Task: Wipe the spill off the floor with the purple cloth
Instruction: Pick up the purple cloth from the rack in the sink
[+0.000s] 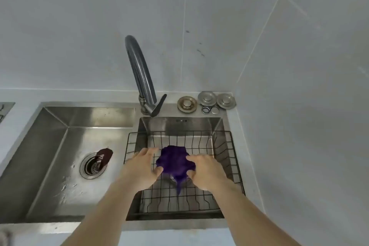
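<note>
The purple cloth [174,162] is bunched up between both my hands above the black wire basket [229,146] that sits in the right sink basin. A wet tail of the cloth hangs down towards the basket floor. My left hand [142,168] grips the cloth's left side with thumb and fingers. My right hand [205,171] grips its right side. No floor or spill is in view.
A curved grey faucet [140,74] rises behind the sink divider, its lever pointing right. The left basin [60,146] has a drain strainer [92,167] with a dark brown object on it. Several metal drain caps [206,101] lie on the back ledge. Tiled walls close the back and right.
</note>
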`<action>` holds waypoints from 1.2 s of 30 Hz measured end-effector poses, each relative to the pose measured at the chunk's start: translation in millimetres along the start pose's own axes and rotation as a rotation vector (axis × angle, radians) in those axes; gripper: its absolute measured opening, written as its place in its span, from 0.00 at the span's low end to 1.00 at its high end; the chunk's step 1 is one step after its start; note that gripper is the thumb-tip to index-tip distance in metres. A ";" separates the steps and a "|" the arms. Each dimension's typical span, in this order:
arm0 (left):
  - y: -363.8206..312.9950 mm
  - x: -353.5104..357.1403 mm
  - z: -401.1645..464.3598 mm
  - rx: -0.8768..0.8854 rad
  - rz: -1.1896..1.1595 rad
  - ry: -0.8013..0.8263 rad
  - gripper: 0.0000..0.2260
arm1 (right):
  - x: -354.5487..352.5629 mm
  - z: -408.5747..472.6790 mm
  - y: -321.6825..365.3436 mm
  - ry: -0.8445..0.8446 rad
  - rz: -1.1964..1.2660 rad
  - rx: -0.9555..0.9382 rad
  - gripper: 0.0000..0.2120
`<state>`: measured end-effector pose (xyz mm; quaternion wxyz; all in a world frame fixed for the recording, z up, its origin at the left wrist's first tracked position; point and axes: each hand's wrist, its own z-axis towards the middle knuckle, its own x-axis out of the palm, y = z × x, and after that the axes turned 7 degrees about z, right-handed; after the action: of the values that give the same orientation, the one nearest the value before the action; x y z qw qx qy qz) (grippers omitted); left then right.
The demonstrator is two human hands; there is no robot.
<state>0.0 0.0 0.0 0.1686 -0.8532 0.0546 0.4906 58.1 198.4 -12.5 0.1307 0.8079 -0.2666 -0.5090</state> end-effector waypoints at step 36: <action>-1.0 -55.1 -58.9 -0.034 -0.144 -0.470 0.06 | -44.8 -48.4 44.1 -0.423 0.171 -0.083 0.03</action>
<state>20.2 -23.1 74.5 0.1968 -0.7199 -0.0556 0.6633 72.9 184.4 64.3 0.1481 0.6517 -0.3345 -0.6645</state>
